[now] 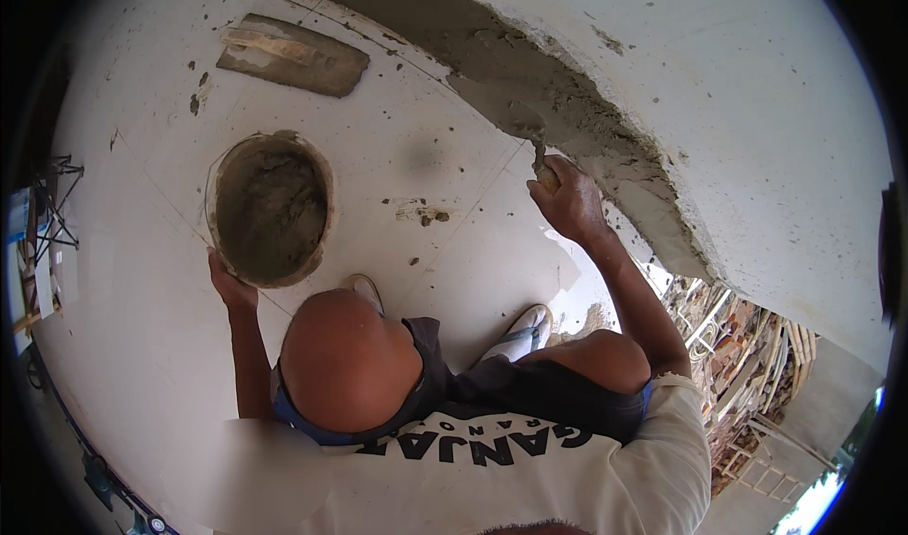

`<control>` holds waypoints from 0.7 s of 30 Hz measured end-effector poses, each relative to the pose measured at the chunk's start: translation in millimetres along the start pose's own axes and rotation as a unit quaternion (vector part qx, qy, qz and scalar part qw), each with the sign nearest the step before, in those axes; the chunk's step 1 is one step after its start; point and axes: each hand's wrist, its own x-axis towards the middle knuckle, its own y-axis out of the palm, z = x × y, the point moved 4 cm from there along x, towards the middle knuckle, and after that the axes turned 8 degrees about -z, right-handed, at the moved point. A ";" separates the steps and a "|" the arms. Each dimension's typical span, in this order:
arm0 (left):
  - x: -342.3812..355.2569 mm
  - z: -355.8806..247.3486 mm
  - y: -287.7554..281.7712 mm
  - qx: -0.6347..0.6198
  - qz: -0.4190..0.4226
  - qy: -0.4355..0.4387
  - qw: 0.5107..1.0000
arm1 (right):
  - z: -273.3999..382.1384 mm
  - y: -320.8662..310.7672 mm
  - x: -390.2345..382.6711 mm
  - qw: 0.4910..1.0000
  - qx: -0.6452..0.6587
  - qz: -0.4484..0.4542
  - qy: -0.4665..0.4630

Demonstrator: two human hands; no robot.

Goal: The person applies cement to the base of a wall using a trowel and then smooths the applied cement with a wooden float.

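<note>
My left hand [234, 286] grips the near left side of a round bucket [326, 237], its fingers partly hidden at the rim. Grey wet mortar [274, 209] lies inside the bucket. In my right hand [574, 204] is a small trowel [540, 154], fingers closed round its handle. The mortar-smeared trowel blade reaches a band of wet mortar [567, 100] at the foot of the white wall [757, 109]. Farther off to the left, a rectangular plastering float [307, 54] with a bar handle lies on the floor, coated in mortar.
Mortar crumbs [433, 217] dot the pale tiled floor [151, 346]. My knees and sandalled feet [530, 325] are between my arms. Beyond the wall's end at right lies a heap of rubble and sticks [747, 346]. A black metal stand [59, 199] is at far left.
</note>
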 end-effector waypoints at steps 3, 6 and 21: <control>10.3 -8.7 1.1 0.035 0.012 0.075 0.996 | 51.1 -13.9 12.8 0.989 -0.009 0.054 -0.138; 2.2 -9.3 9.4 0.063 -0.058 0.144 0.986 | 102.7 -16.2 19.9 0.967 -0.085 0.119 -0.210; -62.9 -31.2 95.2 0.279 -0.115 0.294 0.907 | 232.4 80.7 53.3 0.845 -0.217 0.359 -0.331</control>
